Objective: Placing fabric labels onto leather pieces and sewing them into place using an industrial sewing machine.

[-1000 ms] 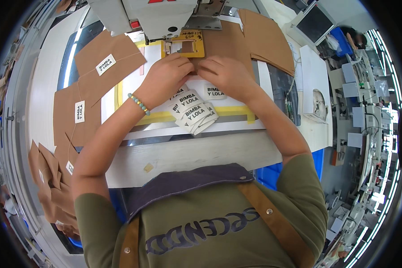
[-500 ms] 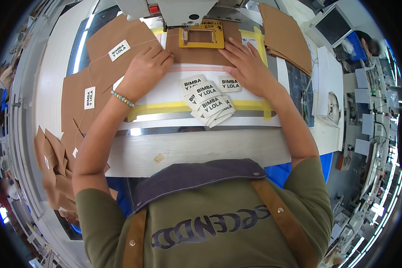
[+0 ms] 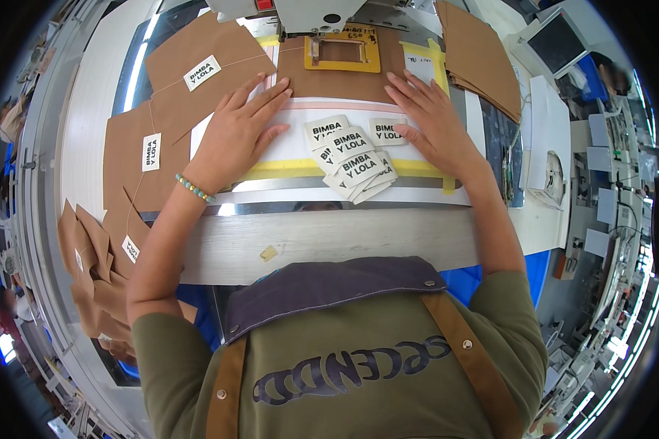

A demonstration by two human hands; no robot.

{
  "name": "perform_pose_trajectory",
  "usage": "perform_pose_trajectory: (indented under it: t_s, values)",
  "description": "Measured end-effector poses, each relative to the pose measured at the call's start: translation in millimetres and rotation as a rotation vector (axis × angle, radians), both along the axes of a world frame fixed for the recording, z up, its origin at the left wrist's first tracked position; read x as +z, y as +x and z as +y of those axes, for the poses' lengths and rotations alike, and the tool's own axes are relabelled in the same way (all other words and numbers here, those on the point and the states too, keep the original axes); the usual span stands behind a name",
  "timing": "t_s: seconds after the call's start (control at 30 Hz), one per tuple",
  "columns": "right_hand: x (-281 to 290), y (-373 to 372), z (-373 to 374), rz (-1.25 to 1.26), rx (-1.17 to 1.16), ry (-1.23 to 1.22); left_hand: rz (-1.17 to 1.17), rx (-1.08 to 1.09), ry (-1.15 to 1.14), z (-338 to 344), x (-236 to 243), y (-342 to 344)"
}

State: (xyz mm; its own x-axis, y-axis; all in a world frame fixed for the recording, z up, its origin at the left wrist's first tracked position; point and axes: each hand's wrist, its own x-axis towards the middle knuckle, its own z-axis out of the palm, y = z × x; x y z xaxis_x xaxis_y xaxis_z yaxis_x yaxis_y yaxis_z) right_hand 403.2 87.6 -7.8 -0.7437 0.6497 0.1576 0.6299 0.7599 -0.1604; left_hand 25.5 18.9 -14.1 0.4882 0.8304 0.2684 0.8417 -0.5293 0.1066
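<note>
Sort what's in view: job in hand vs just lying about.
Apparently in the job: brown panel between left hand and right hand; yellow frame over it; sewing machine head; white labels; labelled brown panels; stacked brown panels.

Apparently lying about: tan scrap; white box; monitor.

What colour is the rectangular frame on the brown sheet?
The frame is yellow, with dark handwriting along its far edge; head view shows it best.

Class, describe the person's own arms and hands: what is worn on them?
Short olive-green sleeves leave both forearms uncovered. A beaded bracelet, turquoise and yellowish, circles the left wrist; the right wrist is bare. No gloves cover the fingers.
</note>
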Motion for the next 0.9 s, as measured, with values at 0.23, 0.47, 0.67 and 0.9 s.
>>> perform_pose_trajectory:
  t_s: [0.23, 0.47, 0.67, 0.9]
  values:
    - [7.1, 6.9, -1.2, 0.05, 0.016, -0.058, -0.061, 0.02, -0.037, -7.3, -1.9, -2.7]
    - [10.8, 21.9, -10.1, 0.089, -0.015, -0.054, -0.189, 0.002, -0.029, -9.7, -0.1, -1.9]
    - [-1.1, 17.7, -15.2, 0.046, 0.018, 0.004, -0.121, 0.003, -0.047, -5.4, -7.5, -6.4]
    - [-3.6, 19.0, -15.8, 0.07, 0.007, 0.017, -0.117, 0.055, -0.053, -8.7, -2.9, 3.0]
